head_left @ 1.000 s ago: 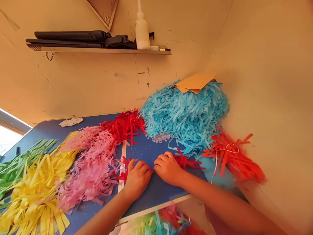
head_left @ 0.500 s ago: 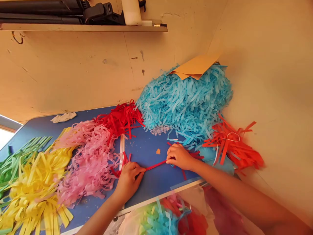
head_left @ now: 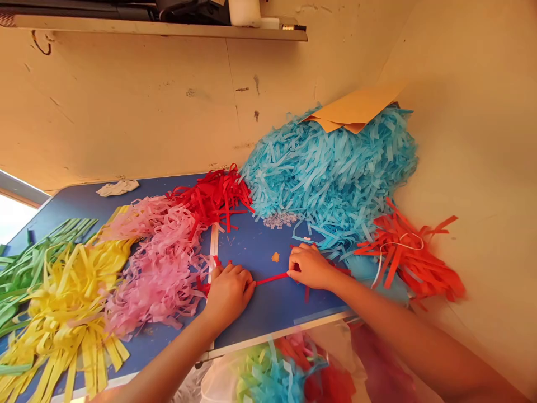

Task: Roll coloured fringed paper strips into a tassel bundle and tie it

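A thin red paper strip (head_left: pixel 272 278) is stretched flat on the blue table (head_left: pixel 251 254) between my two hands. My left hand (head_left: pixel 229 294) is closed on its left end, beside a small tuft of red strips (head_left: pixel 205 285). My right hand (head_left: pixel 308 267) pinches its right end, with more loose red strips under the fingers. A small orange scrap (head_left: pixel 275 257) lies just above the strip.
Heaps of paper strips ring the hands: pink (head_left: pixel 159 263), yellow (head_left: pixel 62 313), green (head_left: pixel 25 268), red (head_left: pixel 212 196), a tall light blue heap (head_left: pixel 331 173) with tan card (head_left: pixel 356 106) on top, orange (head_left: pixel 411 257). A bag of mixed strips (head_left: pixel 285 375) hangs below the table edge. A shelf (head_left: pixel 168 28) is overhead.
My hands started close together and drew apart, stretching one red strip between them. Over the last half second they have hardly moved; the view shifted slightly.
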Demonstrator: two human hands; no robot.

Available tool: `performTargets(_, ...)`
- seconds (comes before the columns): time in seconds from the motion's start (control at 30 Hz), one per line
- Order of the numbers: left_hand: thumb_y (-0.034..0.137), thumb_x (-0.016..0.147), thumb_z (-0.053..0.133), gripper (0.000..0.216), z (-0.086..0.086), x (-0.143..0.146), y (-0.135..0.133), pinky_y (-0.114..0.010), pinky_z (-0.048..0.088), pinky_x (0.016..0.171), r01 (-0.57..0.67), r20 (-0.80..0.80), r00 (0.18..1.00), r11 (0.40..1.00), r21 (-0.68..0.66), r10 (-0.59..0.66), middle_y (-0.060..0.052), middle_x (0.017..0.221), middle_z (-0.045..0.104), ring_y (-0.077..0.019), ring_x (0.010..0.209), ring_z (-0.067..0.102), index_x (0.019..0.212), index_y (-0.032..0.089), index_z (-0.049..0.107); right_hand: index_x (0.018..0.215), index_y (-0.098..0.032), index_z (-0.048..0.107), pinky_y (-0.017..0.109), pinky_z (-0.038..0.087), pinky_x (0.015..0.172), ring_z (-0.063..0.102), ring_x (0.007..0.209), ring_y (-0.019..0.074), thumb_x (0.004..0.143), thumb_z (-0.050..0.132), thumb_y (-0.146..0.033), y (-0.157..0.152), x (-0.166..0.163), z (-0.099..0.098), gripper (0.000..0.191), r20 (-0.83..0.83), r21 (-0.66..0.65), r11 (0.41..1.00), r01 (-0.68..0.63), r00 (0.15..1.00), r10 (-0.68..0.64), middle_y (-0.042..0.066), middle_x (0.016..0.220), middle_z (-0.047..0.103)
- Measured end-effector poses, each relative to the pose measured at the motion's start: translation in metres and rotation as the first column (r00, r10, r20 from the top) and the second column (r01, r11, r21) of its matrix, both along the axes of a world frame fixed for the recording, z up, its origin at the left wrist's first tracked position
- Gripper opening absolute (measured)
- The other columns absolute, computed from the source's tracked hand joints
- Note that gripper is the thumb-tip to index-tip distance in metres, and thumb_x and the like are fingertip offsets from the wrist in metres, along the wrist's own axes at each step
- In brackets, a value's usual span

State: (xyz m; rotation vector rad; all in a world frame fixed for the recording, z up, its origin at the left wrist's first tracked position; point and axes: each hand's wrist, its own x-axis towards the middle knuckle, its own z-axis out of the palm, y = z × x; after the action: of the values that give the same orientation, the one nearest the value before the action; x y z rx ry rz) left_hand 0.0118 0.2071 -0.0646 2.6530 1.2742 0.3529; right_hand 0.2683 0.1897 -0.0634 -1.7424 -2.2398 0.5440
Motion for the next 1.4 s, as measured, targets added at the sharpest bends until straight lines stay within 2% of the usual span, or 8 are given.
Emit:
performTargets(0.2, 0.019, 0.096, 0.057, 0.022, 0.0, 0.002, 0.001, -0.043, 0.031, 0.084, 0.291, -0.053, 0.957, 0.944, 0.153, -0.287, -0.001, 0.092, 0.071, -0.0211, 0.087, 0.056, 0.105, 0.033, 0.072, 0.095, -0.027, 0.071, 0.041, 0.029, 0.09, 0.055, 0.106, 0.0231, 0.082, 0.076, -0.019, -0.007, -0.013, 0.007, 0.016, 0.069, 0.148, 0.976, -0.161, 0.986, 0.152, -0.001, 0.102, 0.072)
performTargets(0.37, 0.018, 0.091, 0.061, 0.019, -0.004, 0.009, -0.003, -0.046, 0.033, 0.089, 0.27, 0.009, 0.961, 0.948, 0.167, -0.275, -0.002, 0.092, 0.071, -0.0209, 0.089, 0.058, 0.102, 0.028, 0.073, 0.082, -0.018, 0.068, 0.038, 0.032, 0.083, 0.057, 0.089, 0.0184, 0.096, 0.056, -0.015, -0.003, -0.028, -0.011, 0.019, 0.276, 0.39, 0.783, -0.486, 0.872, 0.404, 0.003, 0.084, 0.07)
performTargets(0.53, 0.017, 0.091, 0.059, 0.014, -0.006, 0.017, -0.005, -0.049, 0.031, 0.096, 0.148, 0.097, 0.979, 0.956, 0.252, -0.177, -0.001, 0.079, 0.071, -0.0191, 0.079, 0.061, 0.089, 0.021, 0.073, 0.071, -0.016, 0.063, 0.036, 0.033, 0.079, 0.057, 0.074, 0.0166, 0.096, 0.047, -0.009, 0.005, -0.04, -0.008, 0.03, 0.357, 0.439, 0.73, -0.524, 0.847, 0.393, 0.003, 0.071, 0.064)
performTargets(0.63, 0.014, 0.093, 0.056, 0.019, 0.014, 0.012, -0.009, -0.047, 0.031, 0.097, 0.076, 0.202, 0.967, 0.934, 0.35, -0.155, 0.001, 0.082, 0.073, -0.0179, 0.081, 0.063, 0.093, 0.024, 0.072, 0.076, -0.016, 0.065, 0.035, 0.034, 0.075, 0.057, 0.069, 0.0149, 0.098, 0.045, -0.014, -0.007, -0.047, 0.023, 0.03, 0.261, 0.494, 0.762, -0.419, 0.907, 0.329, 0.003, 0.074, 0.067)
performTargets(0.73, 0.017, 0.095, 0.057, 0.019, 0.05, 0.0, -0.022, -0.042, 0.032, 0.1, 0.019, 0.364, 0.909, 0.892, 0.452, -0.204, 0.004, 0.086, 0.075, -0.0151, 0.083, 0.064, 0.099, 0.029, 0.071, 0.081, -0.02, 0.07, 0.032, 0.036, 0.073, 0.062, 0.077, 0.0155, 0.101, 0.046, -0.023, -0.029, -0.053, 0.064, 0.031, -0.208, 0.33, 0.929, -0.168, 0.947, 0.245, 0.002, 0.082, 0.072)
performTargets(0.87, 0.017, 0.093, 0.061, 0.015, 0.088, -0.007, -0.046, -0.038, 0.04, 0.094, 0.001, 0.53, 0.793, 0.87, 0.494, -0.302, 0.004, 0.078, 0.073, -0.0131, 0.074, 0.063, 0.098, 0.028, 0.07, 0.066, -0.019, 0.069, 0.026, 0.038, 0.059, 0.055, 0.062, 0.0138, 0.085, 0.07, -0.044, -0.044, -0.062, 0.095, 0.031, -0.762, -0.241, 0.94, -0.24, 0.646, -0.03, -0.001, 0.067, 0.065)
performTargets(1.07, 0.021, 0.093, 0.059, 0.015, 0.076, 0.003, -0.078, -0.026, 0.054, 0.065, -0.187, 0.762, 0.648, 0.969, 0.159, 0.0, -0.003, 0.082, 0.071, -0.0156, 0.075, 0.066, 0.09, 0.024, 0.074, 0.058, -0.016, 0.059, 0.02, 0.031, 0.048, 0.043, 0.048, 0.0061, 0.058, 0.092, -0.041, -0.057, -0.089, 0.07, 0.041, -0.914, -0.402, 0.885, -0.235, 0.158, -0.373, -0.005, 0.056, 0.054)
performTargets(1.4, 0.023, 0.091, 0.059, 0.022, 0.064, 0.007, -0.086, -0.022, 0.057, 0.06, -0.051, 0.859, 0.482, 0.984, -0.17, 0.173, -0.003, 0.078, 0.07, -0.0153, 0.069, 0.069, 0.098, 0.03, 0.078, 0.07, -0.018, 0.061, 0.016, 0.036, 0.039, 0.051, 0.041, 0.0066, 0.058, 0.093, -0.034, -0.065, -0.103, 0.056, 0.038, -0.901, -0.426, 0.896, -0.128, -0.032, -0.433, -0.006, 0.061, 0.057)
